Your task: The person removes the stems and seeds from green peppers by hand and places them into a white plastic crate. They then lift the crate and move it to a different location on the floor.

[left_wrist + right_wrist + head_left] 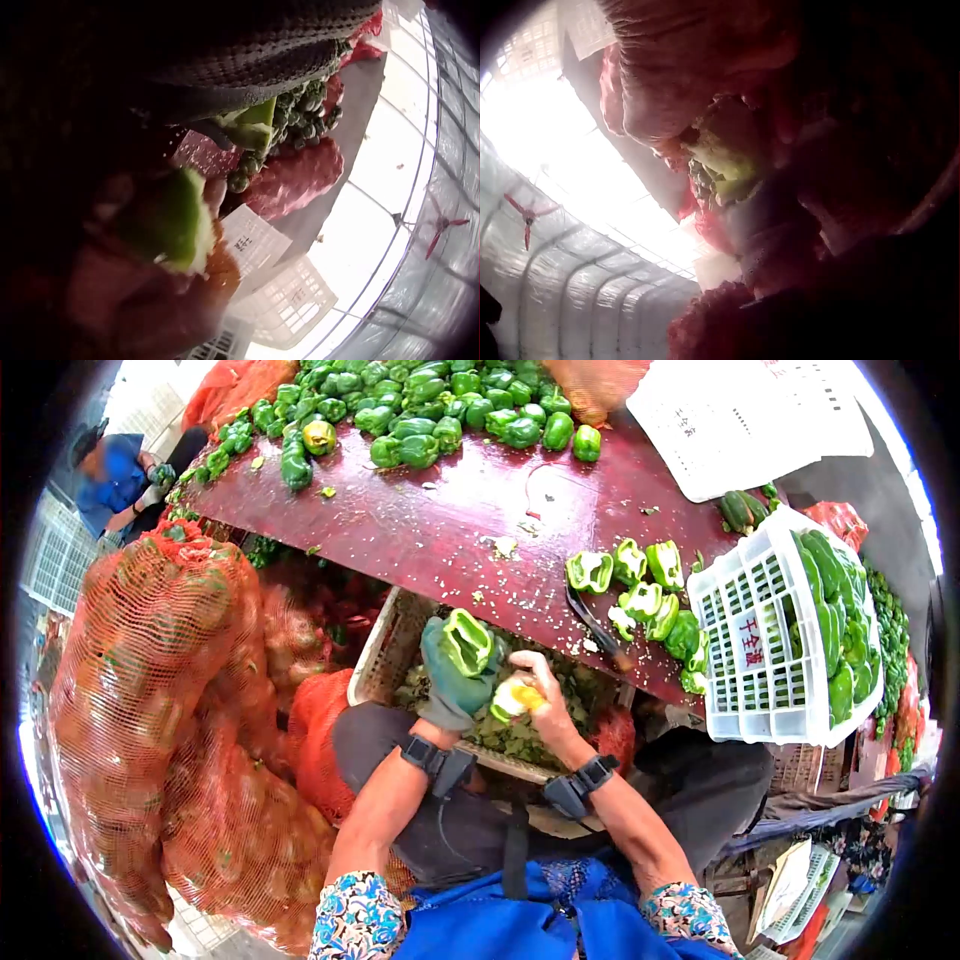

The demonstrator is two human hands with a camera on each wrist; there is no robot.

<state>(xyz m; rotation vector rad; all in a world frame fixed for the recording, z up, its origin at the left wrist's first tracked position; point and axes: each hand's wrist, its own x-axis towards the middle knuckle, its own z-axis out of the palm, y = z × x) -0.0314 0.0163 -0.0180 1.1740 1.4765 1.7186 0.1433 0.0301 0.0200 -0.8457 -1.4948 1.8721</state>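
My left hand [448, 678], in a grey-green glove, holds a hollowed piece of green bell pepper [466, 643] with its pale inside facing up. Close beside it, my right hand [548, 705] pinches a whitish-green pepper core [507, 701]; something yellow-orange shows at its thumb. In the left wrist view the core [184, 221] appears green and white between blurred fingers. Both hands are over a crate [372, 660] of green scraps. On the table edge to the right lie cut pepper pieces [589, 572] and a knife [592, 622] with a dark curved blade.
The red table [450, 520] carries scattered seeds and a heap of whole green peppers [420, 410] at the back. A white basket of peppers [745, 650] stands tilted at right. Full red mesh sacks [150, 710] crowd the left, where another person [110, 485] sits.
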